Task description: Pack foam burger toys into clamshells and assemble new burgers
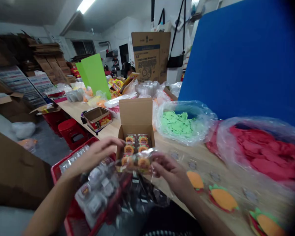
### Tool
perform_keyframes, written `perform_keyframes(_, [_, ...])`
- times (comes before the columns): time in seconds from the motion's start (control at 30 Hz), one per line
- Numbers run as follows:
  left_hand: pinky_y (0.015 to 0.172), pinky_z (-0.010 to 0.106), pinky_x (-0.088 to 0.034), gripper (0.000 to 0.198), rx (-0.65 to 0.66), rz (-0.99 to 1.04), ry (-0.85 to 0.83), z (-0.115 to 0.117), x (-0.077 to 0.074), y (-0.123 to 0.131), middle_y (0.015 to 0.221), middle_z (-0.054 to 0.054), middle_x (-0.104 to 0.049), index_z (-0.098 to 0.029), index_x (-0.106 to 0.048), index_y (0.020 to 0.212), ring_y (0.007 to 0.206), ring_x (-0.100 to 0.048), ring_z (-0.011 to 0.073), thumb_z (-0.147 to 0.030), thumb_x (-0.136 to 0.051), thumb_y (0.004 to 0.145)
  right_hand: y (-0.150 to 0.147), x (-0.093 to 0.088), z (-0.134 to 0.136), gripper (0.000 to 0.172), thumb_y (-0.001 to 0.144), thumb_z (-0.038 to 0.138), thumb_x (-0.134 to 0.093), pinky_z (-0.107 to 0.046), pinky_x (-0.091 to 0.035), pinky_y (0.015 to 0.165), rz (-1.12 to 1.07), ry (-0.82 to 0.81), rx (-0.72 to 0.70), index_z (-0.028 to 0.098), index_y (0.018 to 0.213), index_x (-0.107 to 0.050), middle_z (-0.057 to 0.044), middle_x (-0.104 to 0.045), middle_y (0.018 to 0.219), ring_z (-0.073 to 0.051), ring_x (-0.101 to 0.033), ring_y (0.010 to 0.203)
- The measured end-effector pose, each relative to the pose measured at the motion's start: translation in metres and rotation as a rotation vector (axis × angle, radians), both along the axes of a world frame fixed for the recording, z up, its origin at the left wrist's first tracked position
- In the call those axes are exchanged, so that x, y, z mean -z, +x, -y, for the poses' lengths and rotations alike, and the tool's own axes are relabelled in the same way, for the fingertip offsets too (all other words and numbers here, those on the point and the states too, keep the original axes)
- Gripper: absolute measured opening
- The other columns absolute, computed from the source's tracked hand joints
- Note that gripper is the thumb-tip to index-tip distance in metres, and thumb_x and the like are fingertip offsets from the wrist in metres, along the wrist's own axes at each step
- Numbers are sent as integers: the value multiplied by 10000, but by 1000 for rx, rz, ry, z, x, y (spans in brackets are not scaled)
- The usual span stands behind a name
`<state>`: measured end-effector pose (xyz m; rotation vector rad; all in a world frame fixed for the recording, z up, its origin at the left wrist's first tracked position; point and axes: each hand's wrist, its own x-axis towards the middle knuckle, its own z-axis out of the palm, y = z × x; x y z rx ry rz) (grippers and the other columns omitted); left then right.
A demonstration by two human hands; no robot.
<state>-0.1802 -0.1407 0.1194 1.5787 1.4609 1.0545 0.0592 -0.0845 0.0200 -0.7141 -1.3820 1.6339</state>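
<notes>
The light wooden table (205, 157) stretches away toward 12 o'clock, bearing an open cardboard box (135, 114) at 12, a red-and-gold tin (97, 118) at 11, clear plastic bags of green pieces (179, 123) at 1 and red pieces (260, 150) at 2, and orange-and-green cutouts (222, 198) at 4.

The left forearm (51, 203) and right forearm (206, 216) are bare and reach inward from the lower corners of the view, converging toward the middle. The left hand (95, 157) is raised with its back upward, its fingers (110, 144) curled and pointing right. The right hand (170, 173) faces it, just apart, its fingers (159, 164) bent and closed, pointing left. The wrists are slightly bent.
</notes>
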Motion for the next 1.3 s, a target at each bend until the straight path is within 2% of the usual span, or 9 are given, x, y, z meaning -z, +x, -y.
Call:
perform_keyframes(0.07, [859,367,-449,288,-273,169,256,-3,11,-22,1092,66,-559,-213,-577,960,1067,-497,234,-401,-551,743,4,-1,-9,299,698,339,-647,-224,-463,511,-157,-88,249,214,941,-525,27,-619,697,-112,-577,585])
perform_keyframes(0.17, [836,400,-478,363,-510,393,449,-8,51,-25,1252,29,-429,-283,-477,1065,1192,-390,240,-396,-556,729,-1,-5,-18,313,686,297,-657,-262,-496,604,-408,-170,460,228,938,-485,36,-614,759,-123,-603,688])
perform_keyframes(0.33, [815,450,-490,554,-315,743,186,-22,109,37,1301,45,-367,-378,-296,1174,1130,-469,246,-413,-583,701,-26,3,0,344,708,254,-648,-360,-482,788,-477,-193,408,249,977,-435,27,-602,877,-144,-600,832])
perform_keyframes(0.43, [772,414,-511,556,-297,840,173,-36,106,50,1185,49,-478,-346,-279,1181,914,-594,184,-317,-593,723,-20,9,10,424,718,327,-640,-391,-461,826,-403,-102,248,265,1062,-400,-21,-594,992,-179,-579,924])
perform_keyframes(0.57, [577,313,-542,635,-267,762,21,-52,94,27,1066,63,-537,-273,-291,1234,639,-601,118,-230,-625,695,7,3,-2,551,710,527,-570,-428,-438,859,-361,13,220,257,1151,-381,-99,-499,1185,-249,-501,1073])
perform_keyframes(0.67, [516,272,-530,722,-228,681,-32,-64,99,12,1108,81,-513,-272,-263,1293,597,-583,100,-218,-641,680,11,-6,-19,660,685,418,-644,-384,-501,761,-132,32,178,294,1243,-314,-98,-389,1290,-238,-525,1032])
perform_keyframes(0.83, [769,286,-493,652,-391,384,186,-80,115,-6,1252,78,-431,-251,-357,1279,947,-554,171,-302,-643,696,-15,-2,-42,604,716,313,-595,-279,-540,588,132,203,276,278,1267,-349,-94,-284,1321,-161,-566,861])
perform_keyframes(0.97, [970,339,-348,558,-597,170,302,-79,134,-29,1315,88,-388,-221,-416,1252,1196,-380,220,-377,-581,742,-33,17,-58,518,732,252,-532,-349,-532,719,241,319,377,240,1237,-418,-98,-282,1295,-140,-559,812])
perform_keyframes(1.3, [1037,351,-260,617,-483,55,208,-68,182,-20,1353,67,-363,-223,-330,1309,1235,-340,221,-397,-550,759,-58,69,-65,559,797,238,-452,-426,-355,979,488,602,384,231,1332,-291,-102,-332,1315,-235,-345,1214])
